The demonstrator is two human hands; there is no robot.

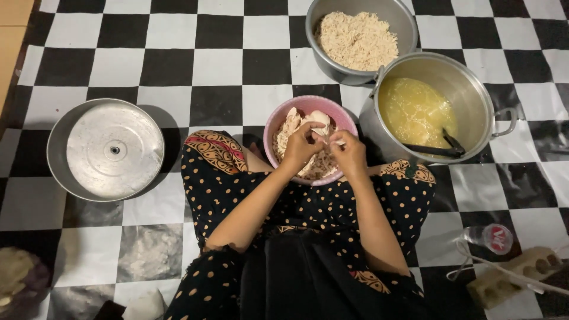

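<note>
I sit cross-legged on the checkered mat [219, 65] with the pink bowl [278, 121] right in front of my knees, and everything else I place from that bowl. Both my hands meet over it: my left hand [301, 146] and my right hand [348, 152] are close together, fingertips pinched on one pale strip of cooked chicken [325, 137], pulling it apart. I judge this to be the shredding step, mid-way, since the bowl holds both whole pale chunks at its far side and a heap of torn strands beneath my hands.

The next pull calls for a firm pinch at each end of the strip and a pull along the grain, so that the fibres separate cleanly and fall back into the bowl.

The meat looks pale cream, moist and stringy.

To the right of the bowl stands a steel pot of yellow broth [415, 109] with a dark ladle [435, 149] resting in it. Beyond the bowl sits a metal pot of shredded meat [357, 38]. Well to the left of the bowl lies a round metal lid [112, 148].
</note>
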